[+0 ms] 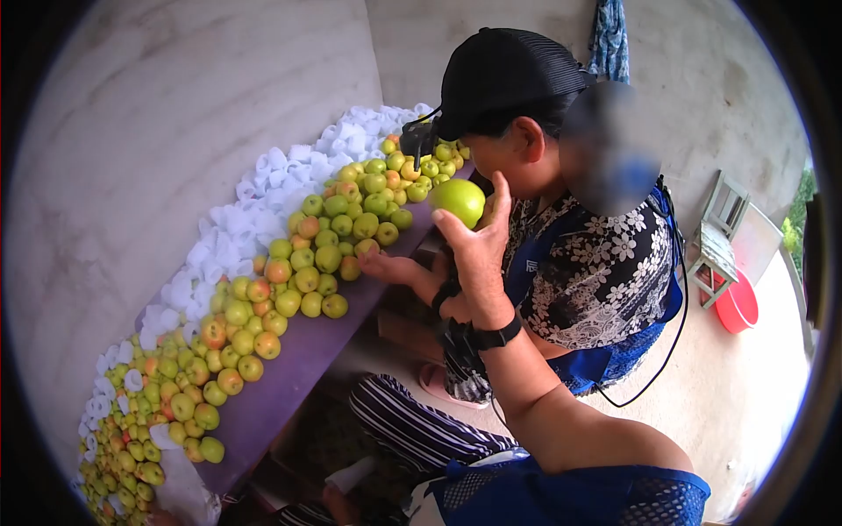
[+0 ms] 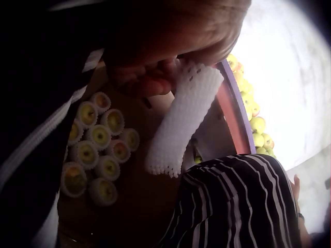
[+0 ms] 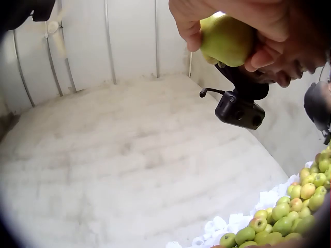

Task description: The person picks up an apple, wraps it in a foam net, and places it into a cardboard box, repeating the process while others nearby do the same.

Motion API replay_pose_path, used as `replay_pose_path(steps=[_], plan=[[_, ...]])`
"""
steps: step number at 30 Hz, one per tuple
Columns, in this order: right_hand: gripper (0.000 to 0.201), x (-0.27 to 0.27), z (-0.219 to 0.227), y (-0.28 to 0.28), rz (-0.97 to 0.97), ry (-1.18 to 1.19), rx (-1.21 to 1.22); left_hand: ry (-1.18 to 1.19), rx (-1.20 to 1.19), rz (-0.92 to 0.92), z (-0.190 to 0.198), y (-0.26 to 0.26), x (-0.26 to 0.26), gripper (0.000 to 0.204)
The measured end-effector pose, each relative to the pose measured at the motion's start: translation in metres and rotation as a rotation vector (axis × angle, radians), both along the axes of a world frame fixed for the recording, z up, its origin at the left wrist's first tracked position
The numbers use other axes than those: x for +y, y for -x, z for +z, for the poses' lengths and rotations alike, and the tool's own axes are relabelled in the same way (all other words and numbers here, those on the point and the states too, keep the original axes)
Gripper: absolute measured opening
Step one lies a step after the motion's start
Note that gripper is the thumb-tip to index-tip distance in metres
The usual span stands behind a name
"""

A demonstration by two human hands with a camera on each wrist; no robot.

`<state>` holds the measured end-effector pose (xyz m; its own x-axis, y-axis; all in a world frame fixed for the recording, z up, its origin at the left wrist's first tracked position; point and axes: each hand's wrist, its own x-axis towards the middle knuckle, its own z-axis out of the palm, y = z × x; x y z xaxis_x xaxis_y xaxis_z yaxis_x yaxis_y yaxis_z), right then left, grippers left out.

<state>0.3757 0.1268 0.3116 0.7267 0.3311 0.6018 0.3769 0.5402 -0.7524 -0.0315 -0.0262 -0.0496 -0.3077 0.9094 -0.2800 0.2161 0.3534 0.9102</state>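
Note:
Up in front of the other person's cap, my right hand (image 1: 482, 254) grips a green apple (image 1: 458, 202) between thumb and fingers. The right wrist view shows the same apple (image 3: 227, 40) from below, with the fingers curved round it. My left hand (image 2: 181, 36) is low by the striped trouser leg (image 2: 238, 201). Its curled fingers pinch one end of a white foam net sleeve (image 2: 186, 119), which hangs down as a flattened tube. Below it, several apples in foam nets (image 2: 99, 135) stand in rows in a brown box, partly in shadow.
A purple-topped table (image 1: 298, 359) along the wall bears a long heap of loose apples (image 1: 307, 279) and white foam nets (image 1: 228, 241). A person in a black cap (image 1: 513, 74) sits close on my right, one hand by the apples. A chair (image 1: 717, 237) and red basin (image 1: 738, 302) stand behind.

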Motion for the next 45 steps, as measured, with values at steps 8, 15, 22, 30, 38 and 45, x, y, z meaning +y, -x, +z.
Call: replay_pose_path(steps=[8,15,22,30,38,45], plan=[[0.05,-0.018,-0.049,0.081,0.781,0.195,-0.026,0.053,-0.261,0.193,-0.004,-0.004,-0.003,0.037],[0.046,-0.049,-0.149,0.182,1.543,0.814,0.269,-0.058,-0.183,0.185,-0.003,-0.008,0.0,0.017],[0.051,-0.072,-0.26,0.234,1.726,1.1,0.366,-0.161,-0.182,0.221,-0.01,-0.01,-0.001,0.023],[0.048,-0.072,-0.285,0.234,1.905,1.027,0.787,-0.006,0.087,0.195,0.007,-0.015,0.005,0.021],[0.048,-0.063,-0.292,0.243,1.846,1.106,0.781,-0.084,0.069,0.394,0.009,-0.012,0.014,0.02],[0.059,-0.057,-0.293,0.24,1.895,1.144,0.75,0.05,0.052,0.423,0.039,-0.026,0.024,0.024]])
